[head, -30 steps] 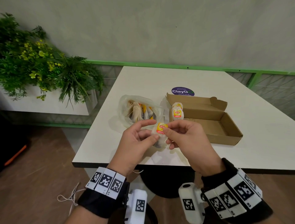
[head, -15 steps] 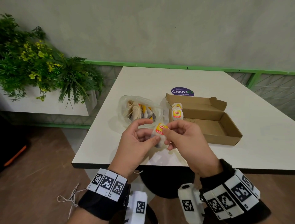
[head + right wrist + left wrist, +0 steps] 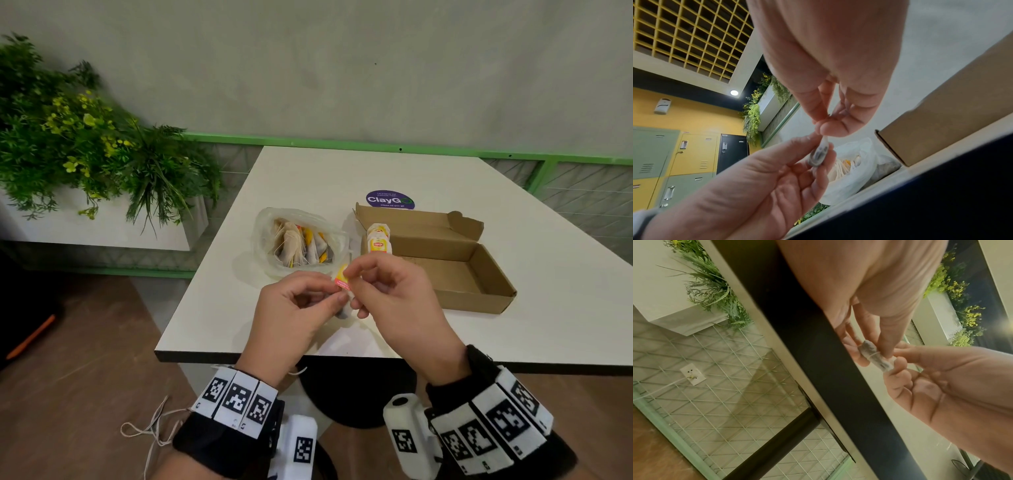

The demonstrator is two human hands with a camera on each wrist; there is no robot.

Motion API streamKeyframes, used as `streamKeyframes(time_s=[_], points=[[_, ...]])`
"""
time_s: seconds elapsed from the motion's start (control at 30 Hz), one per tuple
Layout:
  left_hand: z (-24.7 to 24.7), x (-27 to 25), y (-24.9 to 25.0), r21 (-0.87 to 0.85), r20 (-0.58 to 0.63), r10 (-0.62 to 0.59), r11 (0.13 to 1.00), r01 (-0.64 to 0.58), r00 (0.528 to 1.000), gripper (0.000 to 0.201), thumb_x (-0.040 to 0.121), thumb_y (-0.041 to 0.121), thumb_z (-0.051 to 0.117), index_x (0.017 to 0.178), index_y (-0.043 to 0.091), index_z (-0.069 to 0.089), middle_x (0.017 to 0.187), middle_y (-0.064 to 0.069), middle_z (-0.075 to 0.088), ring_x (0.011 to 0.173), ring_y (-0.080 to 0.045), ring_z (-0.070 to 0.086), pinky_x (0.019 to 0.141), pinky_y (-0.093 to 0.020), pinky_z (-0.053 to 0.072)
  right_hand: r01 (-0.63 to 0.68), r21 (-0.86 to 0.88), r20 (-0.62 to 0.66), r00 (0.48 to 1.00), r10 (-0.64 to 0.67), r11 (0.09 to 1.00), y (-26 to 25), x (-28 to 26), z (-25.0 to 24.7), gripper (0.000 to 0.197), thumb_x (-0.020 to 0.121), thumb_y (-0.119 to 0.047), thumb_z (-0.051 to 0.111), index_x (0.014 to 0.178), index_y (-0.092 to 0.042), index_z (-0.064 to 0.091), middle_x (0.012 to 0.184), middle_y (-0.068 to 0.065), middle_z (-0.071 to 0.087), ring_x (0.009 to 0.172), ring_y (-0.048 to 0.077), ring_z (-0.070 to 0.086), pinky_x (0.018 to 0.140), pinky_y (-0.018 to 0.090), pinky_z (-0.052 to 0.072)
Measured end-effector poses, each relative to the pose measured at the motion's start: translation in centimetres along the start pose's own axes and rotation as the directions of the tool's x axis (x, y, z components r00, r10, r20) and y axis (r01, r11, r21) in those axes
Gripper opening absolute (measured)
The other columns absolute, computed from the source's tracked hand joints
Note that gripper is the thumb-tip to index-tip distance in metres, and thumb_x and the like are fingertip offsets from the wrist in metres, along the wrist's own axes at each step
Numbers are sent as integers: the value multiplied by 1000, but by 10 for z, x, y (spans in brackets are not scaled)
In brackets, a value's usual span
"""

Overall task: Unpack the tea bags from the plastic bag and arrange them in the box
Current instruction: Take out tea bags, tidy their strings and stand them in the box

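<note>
White square table (image 3: pixel 342 178) holds a brown cardboard box (image 3: pixel 472 274) with few bags; both hands pinch one grey tea bag (image 3: pixel 875 355); many remain in the clear plastic bag (image 3: pixel 270 226) at ten o'clock.

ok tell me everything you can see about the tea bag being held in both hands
The small white paper tea bag with dark leaves showing through has string wound round it and a yellow-and-red paper tag. It is held above the white table's near edge, pinched between the left hand and the right hand.
</note>
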State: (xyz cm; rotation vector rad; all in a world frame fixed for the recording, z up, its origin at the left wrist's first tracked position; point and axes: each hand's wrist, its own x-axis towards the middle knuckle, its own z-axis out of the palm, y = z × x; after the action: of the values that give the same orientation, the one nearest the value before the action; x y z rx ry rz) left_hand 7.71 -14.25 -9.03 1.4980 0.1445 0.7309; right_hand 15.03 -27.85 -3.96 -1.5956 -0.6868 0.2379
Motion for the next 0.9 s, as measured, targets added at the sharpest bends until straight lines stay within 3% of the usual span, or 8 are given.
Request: streamKeyframes(time_s=[0.13,0.3,0.43,0.53,0.63,0.73,0.83,0.9], points=[[-1,1,0,8,20,-8,1000,8,1000,10,80,-7,80,86,1,79,93,-11,75,73,-29,73,74,-33,57,18,-58,10,1000,-17,998,2,-1,1,24,91,2,64,85,-18,75,73,9,70,61,14,61,59,28,53],[2,-1,0,46,16,16,999,-17,1000,10,81,-10,77,80,1,78,89,-9,73,66,-23,71,67,-24,52,16,-100,7,1000,-16,995,2,-1,-2,20,90,2,66,88,-15,77,73,11,72,63,16,64,67,40,57],[3,-1,2,58,26,19,998,-20,999,9,83,-11,74,78,-4,75,88,-9,72,64,-12,69,66,-17,50,39,-157,-4,999,-40,987,5,-1,-3,19,87,-5,72,89,-22,78,72,9,68,66,25,63,70,53,57],[0,1,0,52,42,10,999,-12,999,10,84,-10,74,81,-1,76,92,-5,72,71,-15,71,71,-21,53,71,-201,-16,997,-76,977,8,-1,-4,18,86,-8,73,90,-24,78,72,12,66,70,34,61,67,55,55],[-2,2,-2,58,54,5,998,-8,999,12,85,-8,75,82,3,78,96,-5,71,77,-20,72,77,-26,55,95,-241,-25,994,-104,966,7,-1,-3,19,87,-8,73,91,-26,77,71,10,67,71,33,63,67,53,55],[-2,1,-1,46,77,9,999,-13,997,10,85,-10,73,82,-1,76,98,-11,69,74,-20,72,75,-23,55,98,-271,-38,993,-112,958,6,-2,-2,20,87,-7,72,92,-26,77,72,4,68,70,26,65,70,47,57],[-2,1,-2,44,89,13,999,-17,996,8,86,-10,72,84,-4,75,101,-15,68,72,-22,73,76,-26,56,145,-347,-34,985,-167,927,5,-2,-2,19,87,-6,73,94,-23,78,69,-11,65,64,8,59,64,27,55],[-2,1,-1,44,91,12,999,-17,996,7,88,-9,71,86,-4,74,101,-14,68,73,-24,73,77,-30,57,191,-411,-13,976,-216,891,5,-2,-3,18,86,-6,73,95,-21,79,69,-19,60,65,4,57,62,14,46]])
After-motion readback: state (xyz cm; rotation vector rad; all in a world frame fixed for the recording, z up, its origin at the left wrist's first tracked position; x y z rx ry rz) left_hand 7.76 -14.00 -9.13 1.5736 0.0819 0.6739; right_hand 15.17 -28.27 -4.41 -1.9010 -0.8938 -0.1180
